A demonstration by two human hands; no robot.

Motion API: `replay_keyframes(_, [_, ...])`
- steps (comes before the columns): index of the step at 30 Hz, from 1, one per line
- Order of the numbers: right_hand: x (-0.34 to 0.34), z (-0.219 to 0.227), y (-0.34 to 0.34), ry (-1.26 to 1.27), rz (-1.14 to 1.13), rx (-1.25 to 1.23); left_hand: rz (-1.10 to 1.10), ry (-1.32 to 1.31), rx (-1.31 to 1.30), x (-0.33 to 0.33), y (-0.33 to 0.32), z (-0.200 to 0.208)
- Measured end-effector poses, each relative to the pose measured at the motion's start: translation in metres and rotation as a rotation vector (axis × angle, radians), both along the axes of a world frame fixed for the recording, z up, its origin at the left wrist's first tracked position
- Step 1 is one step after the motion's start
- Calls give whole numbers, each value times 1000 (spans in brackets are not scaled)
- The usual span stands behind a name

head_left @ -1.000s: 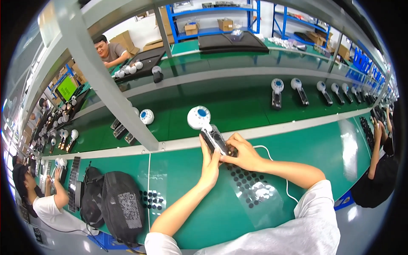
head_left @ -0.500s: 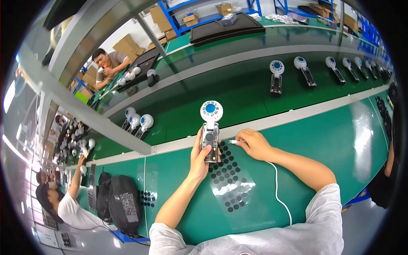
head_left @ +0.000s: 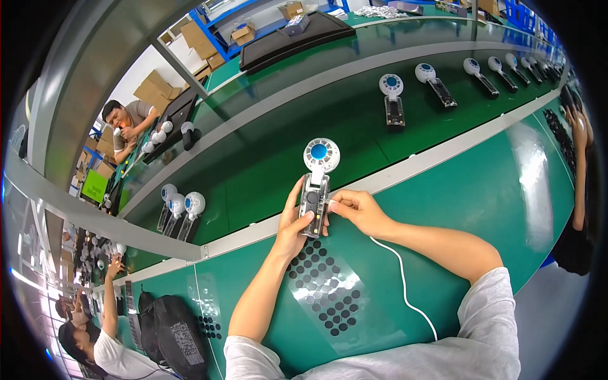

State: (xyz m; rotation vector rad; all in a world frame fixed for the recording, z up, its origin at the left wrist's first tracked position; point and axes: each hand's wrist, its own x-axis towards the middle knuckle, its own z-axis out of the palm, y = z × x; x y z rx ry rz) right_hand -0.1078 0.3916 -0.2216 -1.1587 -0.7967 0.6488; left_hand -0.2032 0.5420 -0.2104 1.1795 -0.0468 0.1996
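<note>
A black bag lies toward the left of the bench. Beyond the green conveyor, a co-worker leans forward; farther right, a black slab carries a small box, before blue shelving holding a cardboard carton.

Grn bench, blk-dot sheet, wht cable

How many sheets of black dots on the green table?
2: one sheet below the held device, another sheet beside the black bag. More may be hidden or blurred farther off.

head: left fisheye | faces down, forward | left hand, right hand near, mid-frame
</note>
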Motion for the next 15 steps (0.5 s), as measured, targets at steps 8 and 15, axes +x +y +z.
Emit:
replay_keyframes(8, [1,2,-3,-78,-4,-106,-6,37,3,-2,7,-2])
replay_keyframes(15, [10,-12,-2,-150,13,-143,79,70,440,-4,-4,5])
